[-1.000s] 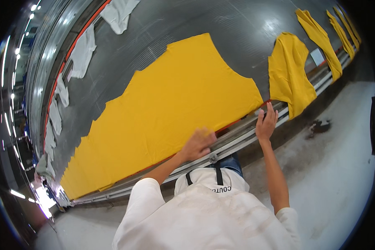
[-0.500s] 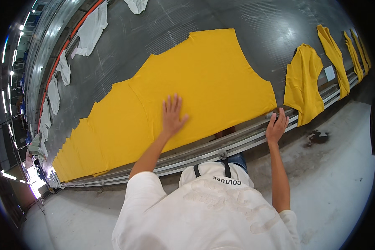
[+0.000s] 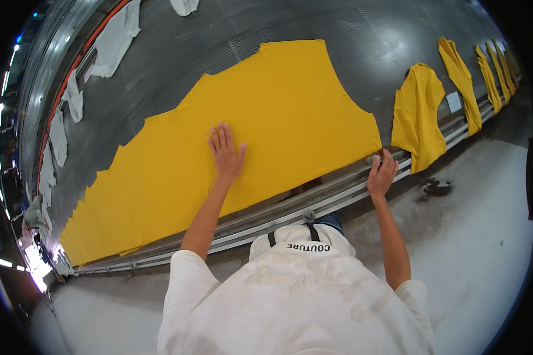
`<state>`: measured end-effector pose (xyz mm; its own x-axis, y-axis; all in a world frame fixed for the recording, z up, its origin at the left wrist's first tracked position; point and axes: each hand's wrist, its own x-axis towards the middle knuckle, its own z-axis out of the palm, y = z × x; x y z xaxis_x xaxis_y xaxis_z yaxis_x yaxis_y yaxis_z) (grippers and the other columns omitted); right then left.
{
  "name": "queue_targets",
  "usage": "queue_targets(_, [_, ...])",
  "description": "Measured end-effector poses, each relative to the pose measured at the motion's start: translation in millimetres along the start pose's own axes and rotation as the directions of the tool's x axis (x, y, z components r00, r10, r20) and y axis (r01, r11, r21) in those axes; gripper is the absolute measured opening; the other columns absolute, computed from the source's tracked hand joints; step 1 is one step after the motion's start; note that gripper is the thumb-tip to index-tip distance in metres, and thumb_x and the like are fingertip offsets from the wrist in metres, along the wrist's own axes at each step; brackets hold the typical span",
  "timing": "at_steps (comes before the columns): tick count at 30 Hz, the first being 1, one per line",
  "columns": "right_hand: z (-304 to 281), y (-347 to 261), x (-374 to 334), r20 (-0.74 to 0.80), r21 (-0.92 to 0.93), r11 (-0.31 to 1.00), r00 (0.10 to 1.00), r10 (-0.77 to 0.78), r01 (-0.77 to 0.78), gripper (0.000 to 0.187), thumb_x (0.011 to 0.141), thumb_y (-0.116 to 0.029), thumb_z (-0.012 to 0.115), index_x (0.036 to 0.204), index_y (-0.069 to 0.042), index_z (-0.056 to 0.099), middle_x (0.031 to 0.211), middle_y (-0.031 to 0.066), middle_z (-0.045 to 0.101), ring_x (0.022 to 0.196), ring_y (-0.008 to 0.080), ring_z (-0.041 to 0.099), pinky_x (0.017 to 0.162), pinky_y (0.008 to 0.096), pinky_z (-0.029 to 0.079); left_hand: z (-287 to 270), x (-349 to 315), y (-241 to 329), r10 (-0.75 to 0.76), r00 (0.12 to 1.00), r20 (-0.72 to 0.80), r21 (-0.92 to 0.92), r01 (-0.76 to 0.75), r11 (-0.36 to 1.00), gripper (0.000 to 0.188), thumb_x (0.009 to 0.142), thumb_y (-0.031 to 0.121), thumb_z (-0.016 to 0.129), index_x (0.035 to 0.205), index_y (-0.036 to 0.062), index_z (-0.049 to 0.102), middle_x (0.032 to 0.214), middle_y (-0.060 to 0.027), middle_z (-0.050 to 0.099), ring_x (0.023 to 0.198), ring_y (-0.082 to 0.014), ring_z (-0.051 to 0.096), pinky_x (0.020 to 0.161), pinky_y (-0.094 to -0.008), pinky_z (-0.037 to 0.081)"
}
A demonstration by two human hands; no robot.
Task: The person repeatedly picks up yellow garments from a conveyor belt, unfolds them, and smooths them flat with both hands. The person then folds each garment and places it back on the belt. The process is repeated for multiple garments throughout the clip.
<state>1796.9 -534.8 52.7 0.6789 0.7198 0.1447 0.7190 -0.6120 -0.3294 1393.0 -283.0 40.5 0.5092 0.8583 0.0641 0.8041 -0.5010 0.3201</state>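
A large yellow cut cloth panel (image 3: 290, 100) lies flat on the dark table (image 3: 349, 65), the rightmost of a row of overlapping yellow pieces running far to the left. Its outline has curved cut-outs and a straight near side. My left hand (image 3: 226, 157) rests palm down on the panel, left of its middle, fingers spread. At the panel's near right corner, by the table's rail, my right hand (image 3: 383, 174) has its fingers loosely extended with the thumb apart. The fingertips are at the corner; whether they touch the cloth is hard to tell.
Metal rails (image 3: 349, 198) run along the table's near edge, in front of my body. A crumpled yellow garment piece (image 3: 419, 115) hangs over that edge on the right, with more yellow strips beyond. White cloth pieces (image 3: 117, 41) lie along the far left side beside an orange-red strip.
The whole view has shifted, so the table and cloth appear slightly further left. My left hand has slid a little left across the panel. My right hand stays by the near right corner.
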Motion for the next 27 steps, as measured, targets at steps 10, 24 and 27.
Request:
queue_targets(10, [0.2, 1.2, 1.3, -0.012, 0.027, 0.999, 0.999, 0.031, -0.031, 0.045, 0.107, -0.034, 0.047, 0.138, -0.002, 0.054, 0.138, 0.0171, 0.059, 0.134, 0.0341, 0.050, 0.121, 0.0519, 0.025, 10.5, -78.2, 34.5, 0.638, 0.749, 0.180, -0.474, -0.502, 0.723, 0.075, 0.092, 0.036, 0.066, 0.158, 0.0135, 0.040, 0.166, -0.0160, 0.031, 0.156, -0.0419, 0.017, 0.125, -0.0607, 0.010])
queue_targets(24, [-2.4, -0.1, 6.5, -0.035, 0.087, 0.995, 0.998, 0.055, -0.052, 0.042, 0.106, -0.033, 0.049, 0.135, -0.002, 0.056, 0.136, 0.0160, 0.060, 0.133, 0.0323, 0.052, 0.121, 0.0501, 0.026, 68.4, -9.9, 191.3, 0.629, 0.716, 0.302, -0.422, -0.491, 0.762, 0.084, 0.096, 0.058, 0.056, 0.161, 0.0113, 0.032, 0.170, -0.0142, 0.022, 0.158, -0.0406, 0.011, 0.126, -0.0584, 0.003])
queue_targets(27, [-2.9, 3.5, 2.1, -0.042, 0.090, 0.995, 0.997, 0.057, -0.053, 0.040, 0.106, -0.031, 0.049, 0.134, -0.002, 0.057, 0.134, 0.0163, 0.061, 0.132, 0.0321, 0.052, 0.121, 0.0501, 0.027, 68.0, -16.9, 203.4, 0.800, 0.557, 0.221, -0.415, -0.689, 0.594, 0.070, 0.100, 0.049, 0.054, 0.160, 0.0160, 0.036, 0.170, -0.0091, 0.025, 0.158, -0.0365, 0.015, 0.127, -0.0540, 0.010])
